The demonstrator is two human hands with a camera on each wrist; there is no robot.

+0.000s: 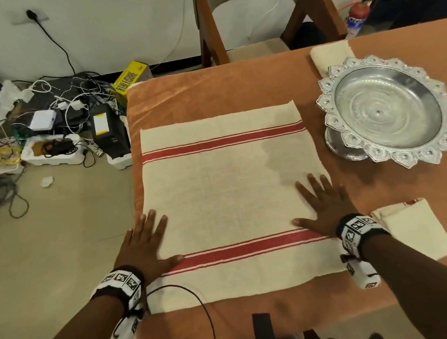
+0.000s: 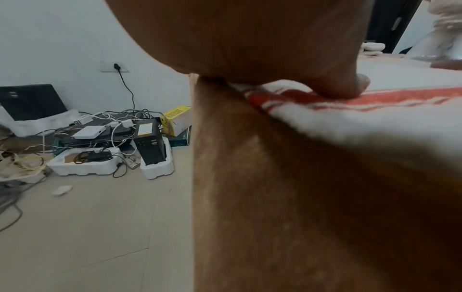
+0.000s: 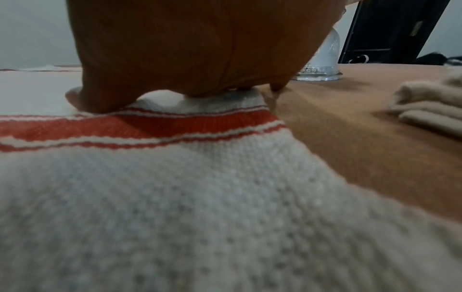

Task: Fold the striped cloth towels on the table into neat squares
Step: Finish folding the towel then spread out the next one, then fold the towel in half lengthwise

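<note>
A cream towel with two red stripes lies spread flat on the orange-covered table. My left hand presses flat on its left edge, fingers straight and spread, thumb on the near red stripe. At the towel's right edge my right hand lies flat the same way, its thumb just above that stripe. A folded cream towel sits to the right of my right wrist, and another folded one lies at the far right behind the silver bowl. In both wrist views the palms fill the top and hide the fingers.
An ornate silver pedestal bowl stands on the table right of the towel. A wooden chair is at the far side. Cables, boxes and chargers clutter the floor left of the table. The table's left edge runs just beside my left hand.
</note>
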